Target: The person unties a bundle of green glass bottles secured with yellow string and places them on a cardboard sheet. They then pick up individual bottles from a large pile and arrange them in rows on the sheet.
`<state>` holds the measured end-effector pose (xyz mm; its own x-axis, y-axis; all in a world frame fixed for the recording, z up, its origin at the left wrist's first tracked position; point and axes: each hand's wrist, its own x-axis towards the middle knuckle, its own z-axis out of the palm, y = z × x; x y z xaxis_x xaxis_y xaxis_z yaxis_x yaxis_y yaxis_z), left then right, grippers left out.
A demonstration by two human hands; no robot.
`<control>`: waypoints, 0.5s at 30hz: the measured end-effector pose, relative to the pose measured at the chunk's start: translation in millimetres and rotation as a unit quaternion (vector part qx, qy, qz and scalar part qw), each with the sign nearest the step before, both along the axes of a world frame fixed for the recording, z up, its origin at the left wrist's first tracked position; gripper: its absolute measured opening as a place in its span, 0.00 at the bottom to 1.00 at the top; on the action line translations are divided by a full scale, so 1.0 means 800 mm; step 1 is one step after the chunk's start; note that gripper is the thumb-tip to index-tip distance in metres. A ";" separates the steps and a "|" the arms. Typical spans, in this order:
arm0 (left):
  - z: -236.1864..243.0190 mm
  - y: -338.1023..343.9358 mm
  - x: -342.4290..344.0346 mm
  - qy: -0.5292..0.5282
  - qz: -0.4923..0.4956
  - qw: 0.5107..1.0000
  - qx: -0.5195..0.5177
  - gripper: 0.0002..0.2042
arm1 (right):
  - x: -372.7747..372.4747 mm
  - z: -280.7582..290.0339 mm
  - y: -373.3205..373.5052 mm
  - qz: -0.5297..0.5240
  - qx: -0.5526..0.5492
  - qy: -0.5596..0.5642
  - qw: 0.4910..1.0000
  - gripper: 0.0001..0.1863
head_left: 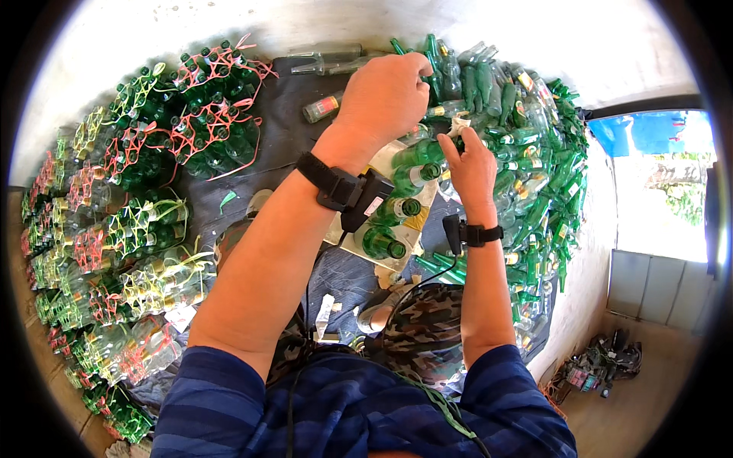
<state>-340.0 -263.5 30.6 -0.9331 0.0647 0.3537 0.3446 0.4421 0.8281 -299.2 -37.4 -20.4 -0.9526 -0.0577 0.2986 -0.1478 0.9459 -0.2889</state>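
Note:
My left hand point(387, 95) is closed, its fingers curled out of sight over glass bottles at the far side; what it grips is hidden. My right hand point(472, 169) is closed too, thumb and fingertips curled together beside a crumpled white scrap point(460, 124); I cannot make out what is between them. Below and between the hands, several green bottles point(385, 243) lie side by side on a pale board point(357, 243), mouths toward the right. A clear bottle with a red and yellow label point(322, 107) lies on the dark sheet point(286, 126) left of my left hand.
A large heap of loose green and clear bottles point(534, 175) fills the right, against the wall. At left stand rows of bottles bundled with pink and yellow ties point(217, 130). Two clear bottles point(324, 53) lie along the back wall. A bright opening point(660, 183) is at far right.

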 end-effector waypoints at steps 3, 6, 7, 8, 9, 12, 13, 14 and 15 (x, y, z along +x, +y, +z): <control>-0.003 0.001 0.000 0.004 -0.003 1.000 -0.014 0.11 | 0.003 -0.001 -0.003 0.005 -0.020 -0.009 1.000 0.19; -0.008 0.001 -0.001 0.017 -0.002 0.999 -0.032 0.10 | 0.006 0.003 -0.007 0.014 -0.034 -0.010 0.999 0.18; -0.008 0.002 0.000 0.023 -0.001 0.999 -0.037 0.10 | 0.007 0.003 -0.008 0.014 -0.038 -0.013 0.999 0.18; -0.008 0.002 0.000 0.023 -0.003 0.999 -0.040 0.10 | 0.007 0.003 -0.008 0.015 -0.043 -0.016 0.999 0.18; -0.008 0.002 0.001 0.023 -0.004 0.999 -0.043 0.10 | 0.007 0.006 -0.008 0.008 -0.050 -0.029 0.998 0.19; -0.010 0.001 0.004 0.028 -0.003 0.998 -0.047 0.09 | 0.008 0.010 -0.010 -0.006 -0.063 -0.055 0.996 0.21; -0.010 0.001 0.004 0.032 -0.002 0.998 -0.048 0.09 | 0.007 0.007 -0.008 -0.007 -0.062 -0.053 0.997 0.22; -0.010 0.001 0.005 0.034 -0.003 0.998 -0.052 0.09 | 0.006 0.006 -0.007 -0.009 -0.061 -0.052 0.997 0.23; -0.011 0.001 0.005 0.035 -0.003 0.998 -0.057 0.09 | 0.006 0.005 -0.007 -0.012 -0.062 -0.052 0.997 0.23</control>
